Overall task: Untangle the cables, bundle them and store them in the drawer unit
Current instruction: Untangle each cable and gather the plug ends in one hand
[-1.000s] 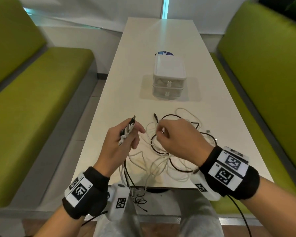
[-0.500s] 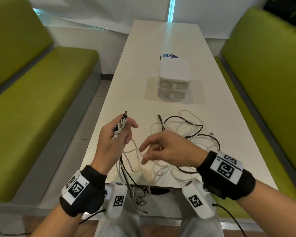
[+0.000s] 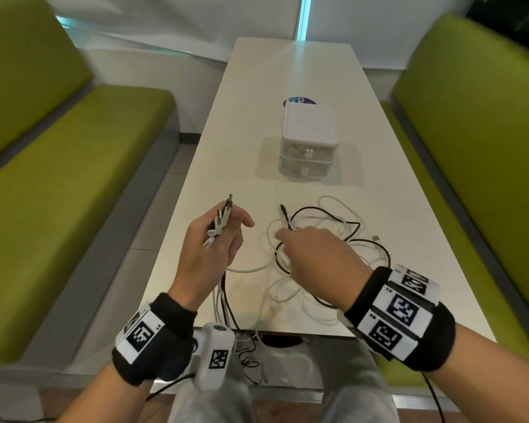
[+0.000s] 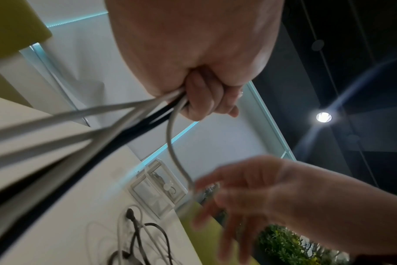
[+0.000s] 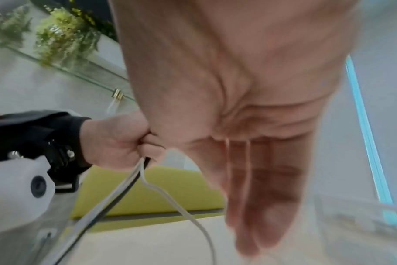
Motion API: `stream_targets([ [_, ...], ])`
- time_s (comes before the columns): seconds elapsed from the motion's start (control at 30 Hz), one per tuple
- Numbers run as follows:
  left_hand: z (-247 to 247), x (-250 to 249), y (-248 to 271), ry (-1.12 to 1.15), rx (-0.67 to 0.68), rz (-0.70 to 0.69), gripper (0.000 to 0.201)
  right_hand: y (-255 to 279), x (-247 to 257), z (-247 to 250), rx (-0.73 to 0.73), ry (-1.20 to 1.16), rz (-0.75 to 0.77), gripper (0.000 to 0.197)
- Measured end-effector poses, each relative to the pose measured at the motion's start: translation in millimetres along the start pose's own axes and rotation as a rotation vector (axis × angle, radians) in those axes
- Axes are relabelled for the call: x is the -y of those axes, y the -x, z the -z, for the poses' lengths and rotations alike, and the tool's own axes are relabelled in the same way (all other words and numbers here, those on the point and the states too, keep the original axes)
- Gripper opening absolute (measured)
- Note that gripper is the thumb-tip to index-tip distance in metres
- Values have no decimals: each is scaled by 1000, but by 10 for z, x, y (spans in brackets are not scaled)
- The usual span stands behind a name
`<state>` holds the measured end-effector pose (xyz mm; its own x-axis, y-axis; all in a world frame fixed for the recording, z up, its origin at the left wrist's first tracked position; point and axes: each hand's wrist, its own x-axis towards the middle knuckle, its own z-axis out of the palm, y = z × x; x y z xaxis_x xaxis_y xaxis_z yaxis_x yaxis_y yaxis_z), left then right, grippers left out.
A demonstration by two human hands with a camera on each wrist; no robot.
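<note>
Head view: left hand (image 3: 209,251) raised above the near counter (image 3: 214,166) edge, fingers curled round a bunch of plugs (image 3: 220,222), black and white, with their leads hanging down past the edge. Right hand (image 3: 316,254) palm-down over the tangled cables (image 3: 327,227) on the counter, fingers extended and loose, fingertips at the white loops; contact not discernible. Drawer unit (image 3: 309,141) farther along the counter, well apart from the tangle, both drawers closed. Left wrist view: left hand (image 4: 193,59) closed on several white leads and one black lead (image 4: 147,114); right hand (image 4: 249,193) blurred, fingers spread, one white lead curving toward it; drawer unit (image 4: 159,188) behind. Right wrist view: right hand (image 5: 249,125) with fingers straight and together, gripping nothing; left hand (image 5: 118,141) fisted on the leads; counter (image 5: 147,242) below.
</note>
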<state>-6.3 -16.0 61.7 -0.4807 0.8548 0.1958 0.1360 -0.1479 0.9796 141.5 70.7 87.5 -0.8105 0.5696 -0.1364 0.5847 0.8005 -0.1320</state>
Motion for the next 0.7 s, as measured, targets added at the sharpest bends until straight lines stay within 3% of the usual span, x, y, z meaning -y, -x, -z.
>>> stream_targets([
  [0.07, -44, -34, 6, 54, 26, 4, 28, -54, 55, -36, 92, -225, 98, 43],
  [0.13, -86, -81, 10, 95, 42, -3, 28, -52, 115, -143, 248, -314, 182, 53],
  [0.27, -147, -135, -11, 132, 53, -29, 29, 45, 99, -400, 290, -446, 239, 27],
  [0.37, -200, -143, -34, 148, 46, -34, 29, 131, 82, -398, 556, -884, 144, 29],
  [0.43, -239, -134, -53, 156, 52, -32, 28, 164, 17, -368, 664, -1029, 93, 32],
  [0.5, -265, -112, -76, 143, 64, -29, 28, 168, -74, -355, 645, -944, 97, 32],
  [0.63, -326, -14, -108, 108, 91, 12, 32, 70, -310, -316, 397, -567, 159, 29],
  [0.7, -356, 46, -113, 82, 90, 44, 36, 5, -397, -255, 407, -563, 174, 32],
])
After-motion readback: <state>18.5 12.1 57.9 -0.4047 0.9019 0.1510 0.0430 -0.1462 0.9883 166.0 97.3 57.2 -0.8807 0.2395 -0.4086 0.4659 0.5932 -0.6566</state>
